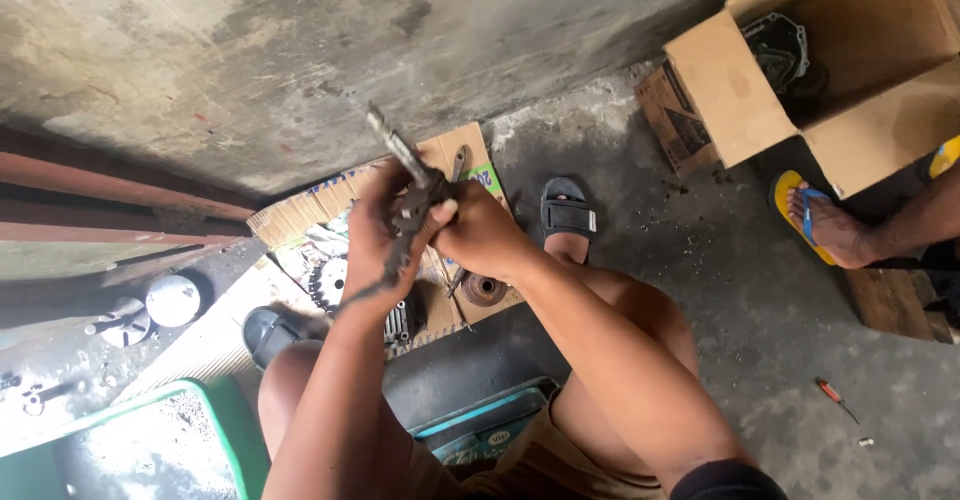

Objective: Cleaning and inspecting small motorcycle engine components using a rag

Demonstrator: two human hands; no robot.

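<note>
I've got both hands, left hand [378, 228] and right hand [480, 232], clamped on the greasy shaft assembly [408, 175] above the cardboard sheet [300, 210]; mid-disassembly by my read, next needs steady twist.

1. A cardboard sheet [470, 155] lies on the floor before the squatting person, a sprocket [327, 282] and round part [484, 290] on it.
2. An open box [840, 80] stands far right.
3. A screwdriver [833, 397] lies lower right.
4. A tray [235, 430] sits lower left.
</note>
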